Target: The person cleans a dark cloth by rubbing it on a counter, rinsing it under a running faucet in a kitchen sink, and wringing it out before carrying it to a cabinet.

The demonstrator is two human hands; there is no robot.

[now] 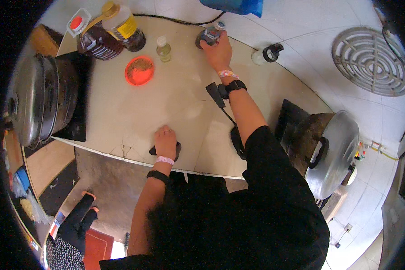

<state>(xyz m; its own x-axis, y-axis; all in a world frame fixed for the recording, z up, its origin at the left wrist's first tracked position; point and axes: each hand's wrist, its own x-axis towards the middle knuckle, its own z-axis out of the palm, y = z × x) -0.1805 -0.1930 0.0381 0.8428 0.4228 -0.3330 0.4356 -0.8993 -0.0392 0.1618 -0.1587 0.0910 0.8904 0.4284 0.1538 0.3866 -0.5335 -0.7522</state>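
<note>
My right hand [218, 50] is wrapped around a small bottle of dark liquid [209, 34] at the back of the counter. The bottle has a light cap and a label, and it stands slightly tilted in the view. My left hand [165, 141] rests palm down near the front edge, over a dark object [178, 151] that is mostly hidden beneath it. Left of the held bottle stands a small clear bottle with a white cap [163, 50]. An orange-red dish [132, 78] with brown powder or granules in it lies beside that. A black-topped glass shaker [266, 54] stands to the right.
Large oil jugs [99, 44] crowd the back left. Lidded metal pots stand left [47, 101] and right [334, 155]. A black cable [182, 23] runs along the wall. A black device [216, 94] is strapped to my right wrist. Another person [71, 233] is at lower left.
</note>
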